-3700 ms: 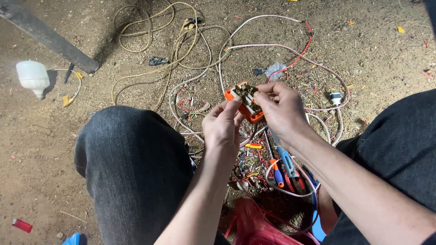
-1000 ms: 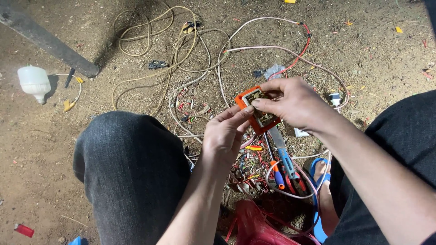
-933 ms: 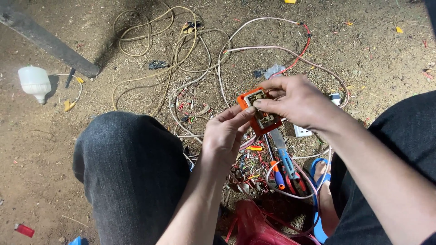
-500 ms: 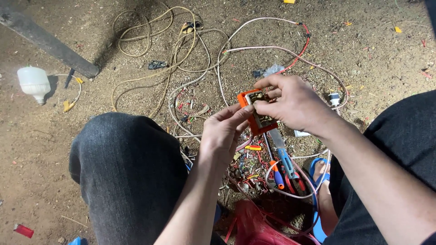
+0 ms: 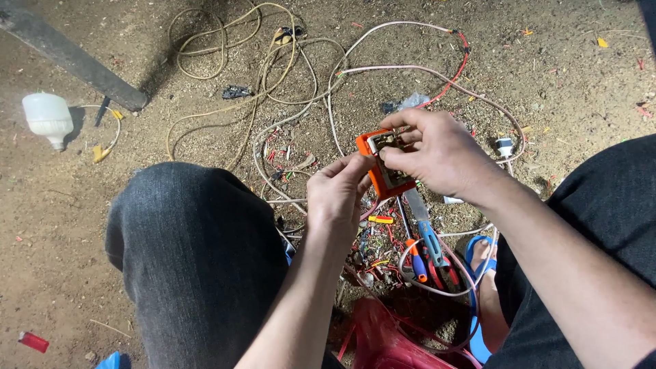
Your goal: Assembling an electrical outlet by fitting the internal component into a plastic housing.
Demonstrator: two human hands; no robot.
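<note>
A small orange electrical box (image 5: pixel 380 179) with metal contacts inside is held above the dirt ground. My right hand (image 5: pixel 437 154) wraps it from the right, fingertips pressing into its open face. From below left comes my left hand (image 5: pixel 338 195), its thumb and fingers pinching the box's left edge. Cream and pink wires (image 5: pixel 321 75) lie looped on the ground beyond. Under the hands lie hand tools with blue and orange handles (image 5: pixel 424 249) among short wire scraps.
My knees in dark trousers frame the spot, the left knee (image 5: pixel 195 253) and right leg (image 5: pixel 601 205). A white bulb (image 5: pixel 48 119) and a dark bar (image 5: pixel 75 61) lie far left. A red bag (image 5: pixel 389 342) sits near my feet, and a blue sandal (image 5: pixel 478 301) is on my foot.
The orange box has tilted and shifted slightly while both hands keep hold. My right fingers have moved onto its open face. My left knee has drifted a little.
</note>
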